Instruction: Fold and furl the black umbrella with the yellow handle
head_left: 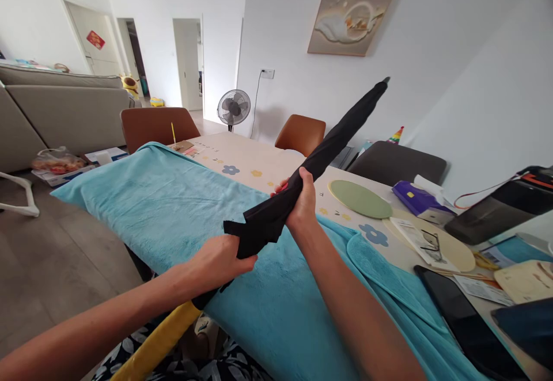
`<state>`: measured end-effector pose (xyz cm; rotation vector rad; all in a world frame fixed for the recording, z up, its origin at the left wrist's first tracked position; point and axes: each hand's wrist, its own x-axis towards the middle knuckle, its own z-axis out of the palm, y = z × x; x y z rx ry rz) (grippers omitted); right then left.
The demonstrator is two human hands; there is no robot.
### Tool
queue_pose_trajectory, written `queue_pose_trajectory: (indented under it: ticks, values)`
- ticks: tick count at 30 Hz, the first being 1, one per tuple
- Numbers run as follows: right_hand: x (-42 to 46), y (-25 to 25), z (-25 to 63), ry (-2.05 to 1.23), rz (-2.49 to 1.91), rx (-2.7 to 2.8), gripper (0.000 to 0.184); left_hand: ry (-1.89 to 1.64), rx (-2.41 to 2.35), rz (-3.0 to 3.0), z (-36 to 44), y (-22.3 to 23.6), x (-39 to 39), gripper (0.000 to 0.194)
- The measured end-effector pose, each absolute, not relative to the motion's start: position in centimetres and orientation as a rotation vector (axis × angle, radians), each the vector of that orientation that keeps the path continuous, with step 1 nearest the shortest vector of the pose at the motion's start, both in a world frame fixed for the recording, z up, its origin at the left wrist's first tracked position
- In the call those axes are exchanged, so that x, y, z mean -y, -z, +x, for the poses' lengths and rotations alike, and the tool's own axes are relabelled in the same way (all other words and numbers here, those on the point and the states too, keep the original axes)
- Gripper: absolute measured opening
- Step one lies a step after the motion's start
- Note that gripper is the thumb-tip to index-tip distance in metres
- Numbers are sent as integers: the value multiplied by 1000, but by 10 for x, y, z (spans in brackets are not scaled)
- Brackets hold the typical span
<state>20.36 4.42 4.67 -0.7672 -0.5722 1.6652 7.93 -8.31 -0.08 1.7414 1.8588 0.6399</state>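
Note:
A long black umbrella is folded and slants up to the right, its tip pointing toward the wall. Its yellow handle runs down toward my lap. My right hand is wrapped around the middle of the furled canopy, with a bit of red showing by the fingers. Lower down, my left hand grips the umbrella near the loose canopy edges, some of its fingers hidden. Beneath both hands a light blue towel-like cloth drapes over the table.
At the right lie a tablet-like black device, eyeglasses on papers, a purple tissue box and a green round mat. Brown chairs and a fan stand beyond the table. A white hanger is at left.

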Motion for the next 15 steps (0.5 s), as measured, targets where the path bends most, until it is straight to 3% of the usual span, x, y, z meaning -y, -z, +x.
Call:
queue_pose_trajectory:
  ticks: [4,7,12,15]
  values:
    - [-42,-44,200,-1680,-742,578,29,-598,-1598,1735,69,-9,84,41]
    - [-42,-41,197,-1713,-748,558,27,-816,-1314,1707,56,-21,81,56]
    - [-43,-38,195,-1712,-788,522,28,-1309,-1257,1637,56,-28,65,43]
    - [-40,-39,193,-1674,-811,537,28,-1303,-1266,1506,66,-30,52,45]
